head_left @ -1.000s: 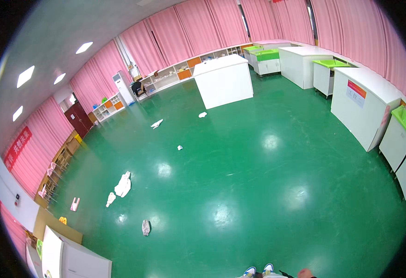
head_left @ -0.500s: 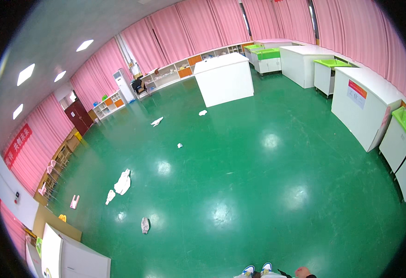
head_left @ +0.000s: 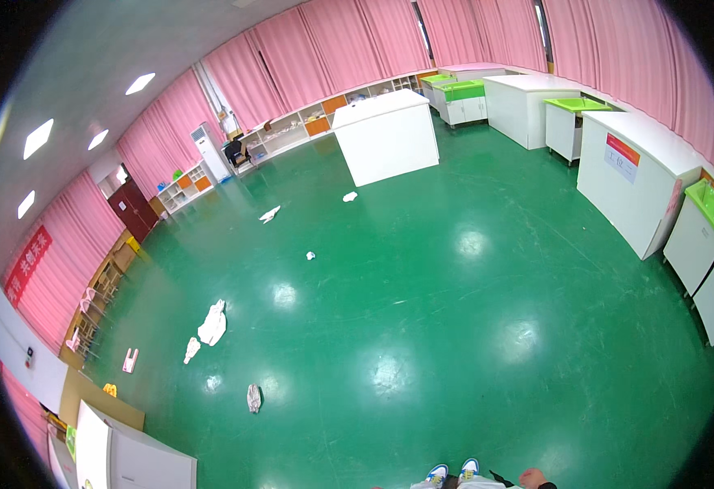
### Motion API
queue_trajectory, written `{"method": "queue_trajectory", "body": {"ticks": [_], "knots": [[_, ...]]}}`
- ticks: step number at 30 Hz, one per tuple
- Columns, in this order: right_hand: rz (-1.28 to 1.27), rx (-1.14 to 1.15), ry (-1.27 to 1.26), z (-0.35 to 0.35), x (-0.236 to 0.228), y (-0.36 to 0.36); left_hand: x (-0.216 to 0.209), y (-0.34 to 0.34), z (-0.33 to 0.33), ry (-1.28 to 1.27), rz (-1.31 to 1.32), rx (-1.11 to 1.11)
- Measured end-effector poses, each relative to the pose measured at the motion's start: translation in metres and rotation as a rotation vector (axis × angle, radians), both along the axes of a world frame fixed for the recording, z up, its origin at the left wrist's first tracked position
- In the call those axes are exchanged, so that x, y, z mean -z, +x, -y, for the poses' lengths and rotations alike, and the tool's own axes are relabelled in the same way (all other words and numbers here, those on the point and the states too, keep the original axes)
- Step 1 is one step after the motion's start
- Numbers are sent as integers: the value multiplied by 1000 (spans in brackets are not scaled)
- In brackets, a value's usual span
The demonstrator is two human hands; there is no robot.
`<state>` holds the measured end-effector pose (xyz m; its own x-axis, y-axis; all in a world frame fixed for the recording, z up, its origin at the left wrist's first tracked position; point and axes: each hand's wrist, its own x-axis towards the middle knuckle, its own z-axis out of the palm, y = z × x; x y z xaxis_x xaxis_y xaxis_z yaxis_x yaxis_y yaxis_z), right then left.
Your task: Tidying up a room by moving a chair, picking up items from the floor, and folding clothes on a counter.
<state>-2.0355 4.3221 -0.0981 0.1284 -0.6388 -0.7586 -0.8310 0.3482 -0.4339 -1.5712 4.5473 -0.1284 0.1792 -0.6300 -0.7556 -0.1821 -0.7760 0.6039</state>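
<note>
My right hand [head_left: 532, 478] shows at the bottom edge, beside my legs, below a dark sleeve. It looks rounded, and its fingers cannot be made out. A thin dark item [head_left: 500, 480] lies between it and my shoes; whether the hand touches it is unclear. Of my left hand only a possible sliver shows at the lower edge, left of my feet. My blue, white and yellow shoes [head_left: 469, 469] stand on the green floor. Nearest ahead to the left lies a crumpled greyish cloth item [head_left: 254, 398].
More cloth items lie on the floor: a large white garment [head_left: 213, 323], a smaller white one [head_left: 192, 350] and a pink-and-white piece [head_left: 130, 360]. White counters [head_left: 638, 179] and green sinks [head_left: 709, 208] line the right. A white island [head_left: 389, 143] stands ahead, a grey-white cabinet [head_left: 149, 458] at lower left.
The whole view has shifted slightly, with the room's things sitting a little further left in the picture. My right hand stays at the lower edge, and the cloth items lie as before.
</note>
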Motion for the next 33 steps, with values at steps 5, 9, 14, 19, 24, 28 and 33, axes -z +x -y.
{"method": "queue_trajectory", "body": {"ticks": [5,9,14,19,24,28,33], "knots": [[6,16,31,6,-17,8,-7,2,7,23,-2,21],[-47,9,52,13,-50,23,-8,2,9,42,-7,35],[-13,14,54,15,-53,23,-10,2,9,63,-9,51],[-31,-65,17,13,-25,13,-7,2,7,74,-27,37],[-9,-63,-32,12,9,5,4,2,0,72,-81,-60],[25,-56,-71,13,41,0,0,-2,-2,-5,72,-18],[77,-72,-53,14,42,-1,-4,-3,-2,2,160,99]]}}
